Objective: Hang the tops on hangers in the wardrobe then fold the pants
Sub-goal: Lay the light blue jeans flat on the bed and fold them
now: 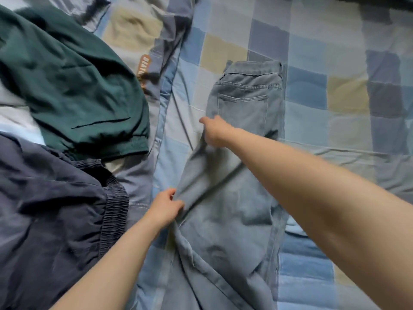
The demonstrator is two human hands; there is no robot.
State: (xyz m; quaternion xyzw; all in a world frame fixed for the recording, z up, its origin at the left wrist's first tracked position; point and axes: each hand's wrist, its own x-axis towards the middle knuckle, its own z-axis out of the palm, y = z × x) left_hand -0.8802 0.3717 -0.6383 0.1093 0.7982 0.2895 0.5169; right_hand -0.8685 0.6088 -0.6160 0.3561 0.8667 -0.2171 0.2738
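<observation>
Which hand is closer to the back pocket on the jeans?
Right. The right hand grips the light blue denim jeans just below their back pocket; the left hand pinches the jeans' edge much farther down.

A checked bedcover (335, 63) spreads across the whole bed, its squares in pale blue, deeper blue, grey and a sandy beige. It lies fairly flat on the right and creases toward the near edge. Down the middle runs a long raised fold (165, 90), where a second layer of the same pattern seems to overlap. Beside that fold sits an orange-brown label (144, 68), its lettering too blurred to read. A white sheet (13, 113) shows at the far left.
</observation>
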